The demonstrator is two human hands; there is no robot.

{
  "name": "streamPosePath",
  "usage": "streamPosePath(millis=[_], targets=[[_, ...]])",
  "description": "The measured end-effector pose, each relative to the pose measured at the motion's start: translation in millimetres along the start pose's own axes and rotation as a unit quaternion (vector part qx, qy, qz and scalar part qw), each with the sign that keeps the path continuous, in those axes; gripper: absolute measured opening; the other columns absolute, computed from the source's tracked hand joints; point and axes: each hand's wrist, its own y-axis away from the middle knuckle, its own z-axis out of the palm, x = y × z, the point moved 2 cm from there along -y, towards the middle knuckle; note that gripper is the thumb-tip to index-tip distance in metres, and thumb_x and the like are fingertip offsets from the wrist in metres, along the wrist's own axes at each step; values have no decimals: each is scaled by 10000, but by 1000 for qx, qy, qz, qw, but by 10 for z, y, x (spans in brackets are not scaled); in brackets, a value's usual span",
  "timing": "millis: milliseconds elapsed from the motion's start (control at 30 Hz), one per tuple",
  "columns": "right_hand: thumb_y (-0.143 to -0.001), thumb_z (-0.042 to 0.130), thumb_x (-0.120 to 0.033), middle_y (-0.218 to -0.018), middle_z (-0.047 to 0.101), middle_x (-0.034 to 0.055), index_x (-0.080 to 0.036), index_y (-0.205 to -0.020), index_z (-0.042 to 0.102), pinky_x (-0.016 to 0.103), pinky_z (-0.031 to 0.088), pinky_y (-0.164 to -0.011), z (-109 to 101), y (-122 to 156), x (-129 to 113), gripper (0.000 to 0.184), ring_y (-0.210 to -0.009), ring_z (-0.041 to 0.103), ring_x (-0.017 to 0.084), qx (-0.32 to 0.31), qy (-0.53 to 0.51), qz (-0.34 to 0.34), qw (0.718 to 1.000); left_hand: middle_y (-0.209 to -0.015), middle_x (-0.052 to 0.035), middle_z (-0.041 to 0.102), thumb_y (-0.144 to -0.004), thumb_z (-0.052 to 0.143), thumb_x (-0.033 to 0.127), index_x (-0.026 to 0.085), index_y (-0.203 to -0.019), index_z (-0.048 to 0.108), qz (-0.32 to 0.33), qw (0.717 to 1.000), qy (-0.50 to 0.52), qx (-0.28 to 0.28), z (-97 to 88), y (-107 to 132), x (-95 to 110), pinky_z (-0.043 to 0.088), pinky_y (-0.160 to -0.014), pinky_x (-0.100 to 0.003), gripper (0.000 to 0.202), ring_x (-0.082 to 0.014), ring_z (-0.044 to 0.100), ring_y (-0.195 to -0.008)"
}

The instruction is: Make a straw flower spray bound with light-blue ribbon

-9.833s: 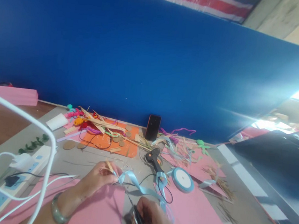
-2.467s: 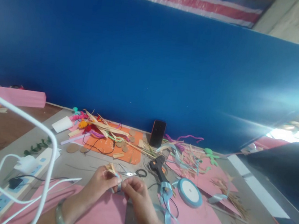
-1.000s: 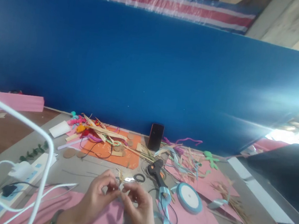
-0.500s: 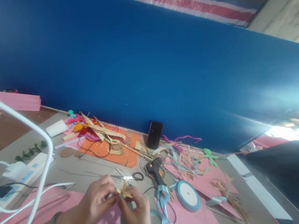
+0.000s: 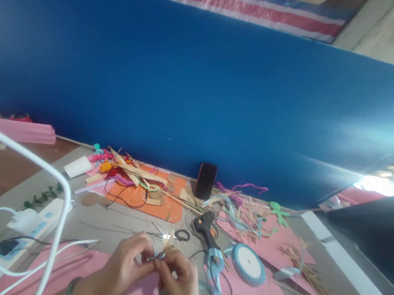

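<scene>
My left hand (image 5: 132, 260) and my right hand (image 5: 181, 277) meet low in the middle, both closed in a pinch. Between their fingertips is a small pale-yellow flower shape of dried strips (image 5: 169, 245), its lower part hidden by the fingers. A thin bluish-grey bit shows at the left fingertips. Just beyond the hands lie scissors (image 5: 182, 234) with black handles. A black glue gun (image 5: 205, 224) rests to the right of them, close to a roll of light-blue ribbon (image 5: 247, 265) with loose loops. Pink paper (image 5: 136, 291) lies under the hands.
On the left, a white power strip (image 5: 15, 247) has plugs and a white cable arching in front. A phone (image 5: 206, 180) leans against the blue partition (image 5: 192, 70). Orange paper (image 5: 171, 206) bears dried strips and wooden discs; ribbon scraps and dried stems (image 5: 311, 271) lie on the right.
My fingers have shifted around the flower shape, and my right fingers now cover more of it. The flower shape has tilted away. The view has moved slightly.
</scene>
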Motion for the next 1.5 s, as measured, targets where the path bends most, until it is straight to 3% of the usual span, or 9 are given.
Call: streamPosePath(millis=[267, 433, 567, 700, 800, 933, 1033, 1300, 1500], targets=[[-707, 781, -468, -472, 559, -37, -180, -654, 599, 206, 403, -433, -23, -42, 44, 345, -398, 516, 103, -67, -115, 126, 983, -649, -1, 607, -777, 754, 340, 170, -628, 572, -31, 999, -7, -18, 2, -61, -6, 392, -595, -224, 289, -128, 546, -611], [-831, 670, -351, -549, 618, -9, -201, -647, 601, 231, 461, -502, 9, 10, 52, 247, -454, 597, 134, -34, 32, -20, 999, -719, -33, 645, -769, 751, 334, 171, -709, 620, -21, 997, 29, -69, -87, -159, 122, 424, -664, -251, 218, -162, 592, -687], [-884, 584, -208, -649, 656, 13, -212, -727, 612, 228, 476, -576, 16, 53, -15, 159, -564, 627, 144, -36, 163, -179, 970, -828, -45, 663, -717, 766, 220, 182, -831, 653, 2, 993, 56, -107, -159, -201, 182, 440, -712, -260, 165, -182, 602, -762], [-897, 535, -131, -768, 682, 38, -217, -851, 592, 245, 494, -632, -45, 41, -42, 112, -685, 651, 172, -10, 233, -245, 941, -921, -72, 669, -682, 780, 202, 178, -936, 671, 0, 988, 109, -114, -223, -190, 194, 459, -796, -292, 277, -212, 606, -855], [-905, 487, -86, -784, 679, 40, -223, -888, 570, 253, 496, -645, -90, 23, -49, 161, -700, 647, 173, -9, 271, -286, 919, -935, -77, 668, -700, 787, 299, 174, -981, 684, -27, 981, 164, -96, -290, -175, 208, 443, -875, -330, 324, -233, 601, -917], [-906, 464, -69, -834, 691, 55, -224, -938, 567, 260, 506, -655, -128, 15, -14, 188, -716, 654, 173, -15, 310, -320, 895, -829, -37, 643, -749, 715, 475, 172, -875, 681, -108, 966, 229, -51, -346, -167, 186, 457, -687, -276, 330, -169, 569, -708], [-899, 467, -63, -910, 706, 73, -220, -996, 582, 275, 524, -700, -145, 16, 30, 219, -761, 670, 182, -20, 336, -339, 879, -685, 6, 587, -742, 715, 476, 164, -788, 659, -155, 966, 206, -26, -339, -164, 149, 373, -525, -229, 320, -115, 479, -541], [-897, 451, -47, -934, 701, 78, -212, -1018, 586, 284, 531, -712, -172, 16, 60, 245, -786, 671, 183, -19, 340, -347, 874, -659, -13, 649, -812, 652, 277, 162, -681, 637, -123, 978, 169, -7, -258, -183, 128, 417, -680, -269, 175, -157, 557, -649], [-891, 444, -39, -956, 696, 84, -214, -1043, 581, 302, 534, -723, -183, 13, 93, 269, -810, 665, 194, -19, 351, -344, 871, -641, -19, 622, -856, 600, 373, 157, -668, 632, -137, 965, 221, -42, -235, -167, 149, 405, -632, -256, 289, -152, 544, -627]])
